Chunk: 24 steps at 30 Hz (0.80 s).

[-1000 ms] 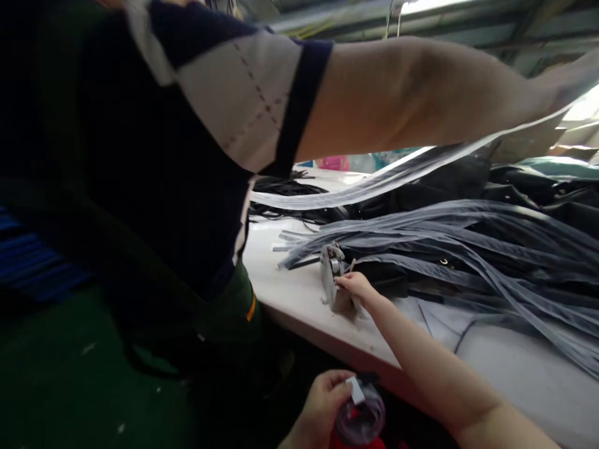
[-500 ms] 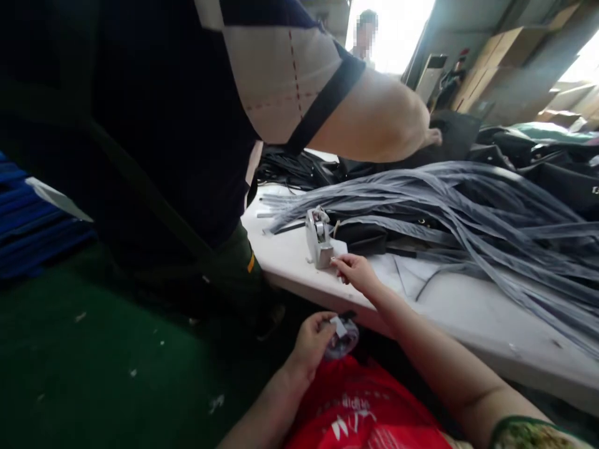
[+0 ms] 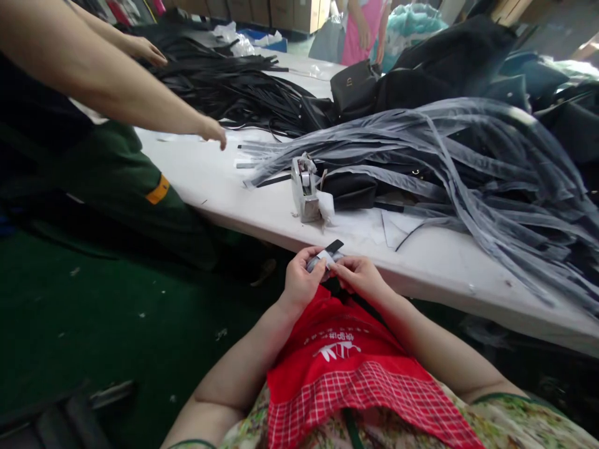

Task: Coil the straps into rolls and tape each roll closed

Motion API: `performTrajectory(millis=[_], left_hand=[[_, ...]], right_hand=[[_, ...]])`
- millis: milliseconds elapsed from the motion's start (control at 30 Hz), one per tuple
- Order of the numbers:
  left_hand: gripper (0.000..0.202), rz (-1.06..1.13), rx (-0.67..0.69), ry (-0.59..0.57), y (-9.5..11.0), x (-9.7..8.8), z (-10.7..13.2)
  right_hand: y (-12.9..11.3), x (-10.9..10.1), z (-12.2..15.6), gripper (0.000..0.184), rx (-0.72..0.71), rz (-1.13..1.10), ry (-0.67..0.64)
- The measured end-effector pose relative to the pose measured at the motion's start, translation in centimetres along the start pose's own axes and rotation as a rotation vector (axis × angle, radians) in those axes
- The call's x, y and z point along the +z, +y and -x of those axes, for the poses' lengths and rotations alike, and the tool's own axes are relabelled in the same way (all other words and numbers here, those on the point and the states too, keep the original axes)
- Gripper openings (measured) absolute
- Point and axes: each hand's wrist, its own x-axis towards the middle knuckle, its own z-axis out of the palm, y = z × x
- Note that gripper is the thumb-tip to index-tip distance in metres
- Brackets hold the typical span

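In front of the red apron, my left hand (image 3: 302, 279) is closed around a small coiled strap (image 3: 312, 264) in clear plastic. A white paper piece (image 3: 324, 256) lies across the coil, under my left thumb. The strap's flat black end (image 3: 334, 246) sticks out past the fingers. My right hand (image 3: 359, 274) meets it from the right, thumb and fingertips pinched against the white piece. A small pale bit at those fingertips looks like tape, mostly hidden. Beyond both hands, a metal tape dispenser (image 3: 306, 193) stands near the table's front edge.
The white table (image 3: 262, 218) carries plastic-sleeved straps (image 3: 421, 134), a heap of black straps (image 3: 243, 87) and black bags (image 3: 355, 87). At left, a co-worker's arm (image 3: 154, 100) reaches over the table. Another person in a pink apron (image 3: 358, 34) stands across it.
My right hand has left the tape dispenser and come back to the coil in my left hand. The view has shifted, and the co-worker is now farther left.
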Motion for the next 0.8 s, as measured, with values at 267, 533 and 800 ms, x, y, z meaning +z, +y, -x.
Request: performTrajectory(millis=[267, 533, 800], left_hand=[[0.038, -0.150, 0.095, 0.060, -0.6, -0.2, -0.1], [0.017, -0.516, 0.616, 0.088, 0.6, 1.7, 2.2], [0.022, -0.574, 0.712, -0.004, -1.8, 2.7, 1.6]], right_hand=[[0.7, -0.3, -0.1, 0.045, 0.037, -0.099, -0.108], [-0.4, 0.9, 0.0, 0.042, -0.054, -0.242, 0.094], [1.7, -1.0, 1.7, 0.033, -0.254, -0.318, 0.089]])
